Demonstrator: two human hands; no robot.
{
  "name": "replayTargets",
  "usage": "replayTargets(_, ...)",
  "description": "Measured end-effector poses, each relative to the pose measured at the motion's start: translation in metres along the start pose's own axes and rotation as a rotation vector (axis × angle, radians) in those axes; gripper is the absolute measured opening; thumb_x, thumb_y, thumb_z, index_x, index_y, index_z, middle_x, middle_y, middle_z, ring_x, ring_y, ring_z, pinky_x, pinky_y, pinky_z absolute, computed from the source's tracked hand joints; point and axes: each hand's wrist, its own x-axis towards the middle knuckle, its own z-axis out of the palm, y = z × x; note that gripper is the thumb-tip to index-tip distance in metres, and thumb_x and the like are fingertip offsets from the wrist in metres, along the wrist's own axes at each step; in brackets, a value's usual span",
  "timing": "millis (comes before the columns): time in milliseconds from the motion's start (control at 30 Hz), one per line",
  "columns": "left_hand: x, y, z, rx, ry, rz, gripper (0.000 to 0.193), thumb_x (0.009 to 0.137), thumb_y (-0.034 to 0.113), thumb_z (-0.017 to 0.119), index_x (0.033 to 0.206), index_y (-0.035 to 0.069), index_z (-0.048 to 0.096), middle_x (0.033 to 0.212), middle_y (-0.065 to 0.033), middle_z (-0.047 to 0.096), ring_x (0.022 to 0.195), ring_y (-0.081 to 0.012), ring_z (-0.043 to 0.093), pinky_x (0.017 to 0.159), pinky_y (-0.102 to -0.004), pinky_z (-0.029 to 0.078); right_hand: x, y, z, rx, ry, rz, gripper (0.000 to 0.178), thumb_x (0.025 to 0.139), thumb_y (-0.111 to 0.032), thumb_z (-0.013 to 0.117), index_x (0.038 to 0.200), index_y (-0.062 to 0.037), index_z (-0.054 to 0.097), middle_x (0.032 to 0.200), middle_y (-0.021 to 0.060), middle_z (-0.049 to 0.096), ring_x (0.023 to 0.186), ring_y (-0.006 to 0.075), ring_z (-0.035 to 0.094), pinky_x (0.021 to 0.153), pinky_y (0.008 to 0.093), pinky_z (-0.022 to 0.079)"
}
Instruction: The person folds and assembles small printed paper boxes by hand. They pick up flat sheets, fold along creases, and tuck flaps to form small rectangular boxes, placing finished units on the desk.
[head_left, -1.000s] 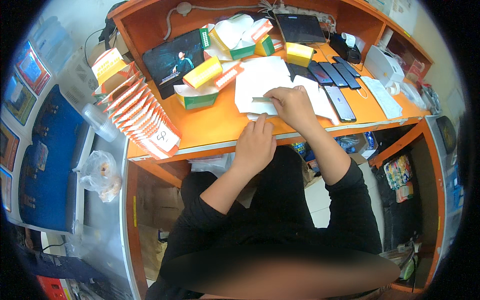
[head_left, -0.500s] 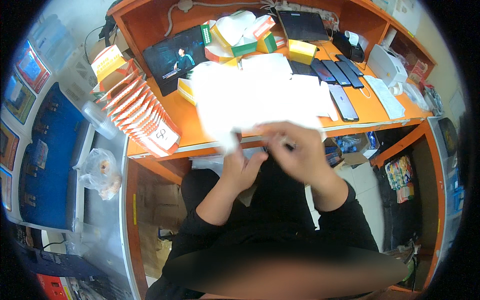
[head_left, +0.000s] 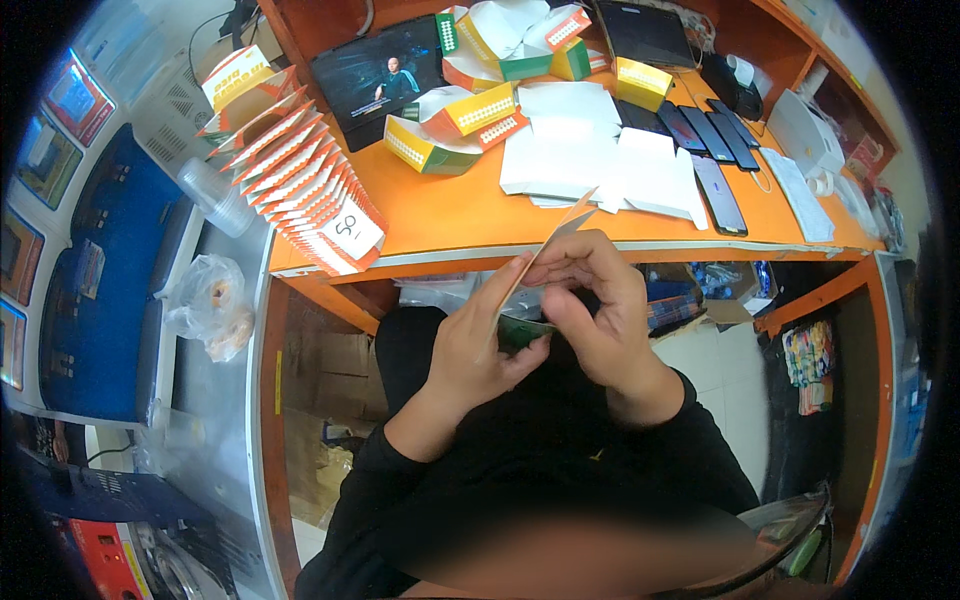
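Just past the front edge of the orange desk, my left hand (head_left: 468, 350) grips a printed food carton (head_left: 548, 245), its thumb low on a green panel. The carton is tilted and partly folded, and I see it almost edge-on. On its other side my right hand (head_left: 602, 315) has its fingers curled in against the card. Flat white carton blanks (head_left: 560, 160) lie on the desk beyond. Left of them stand folded yellow, green and orange cartons (head_left: 440, 160), with more folded cartons (head_left: 520, 65) behind. A long nested stack of red-and-white cartons (head_left: 310, 180) leans at the left.
A screen (head_left: 375, 85) showing a person stands behind the stack. Several phones (head_left: 718, 190) lie to the right, near a white strip (head_left: 797, 195) and a white printer (head_left: 805, 135). On the left metal counter sit plastic cups (head_left: 215, 195) and a clear bag (head_left: 210, 305).
The big white sheet blurred over the desk is now a folded, edge-on carton close to me. My hands have turned with it, uncovering the cartons and blanks behind. The view has shifted slightly.
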Motion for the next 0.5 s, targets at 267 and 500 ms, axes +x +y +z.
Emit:
replayTargets(267,0.004,0.01,-0.01,0.04,0.028,-0.113,0.08,0.072,0.008,0.079,0.141,-0.003,0.04,0.135,-0.0219,0.055,0.116,-0.0357,0.062,0.092,-0.0375,0.053,-0.004,0.002,0.009,-0.305,-0.036,-0.012,0.02,0.088,-0.011,0.067,0.106,-0.0015,0.065,0.093,0.0134,0.07,0.08,0.0245,0.072,0.07,0.0313,0.055)
replayTargets(500,-0.01,0.006,-0.022,-0.366,0.401,0.058,0.021,0.081,-0.002,0.071,0.101,-0.004,0.064,0.11,-0.0238,0.066,0.102,-0.0302,0.069,0.091,-0.0371,0.053,-0.005,0.007,0.003,-0.293,0.118,-0.096,0.015,0.085,-0.001,0.067,0.1,-0.0013,0.069,0.091,0.0133,0.071,0.077,0.0194,0.072,0.069,0.0278,0.055)
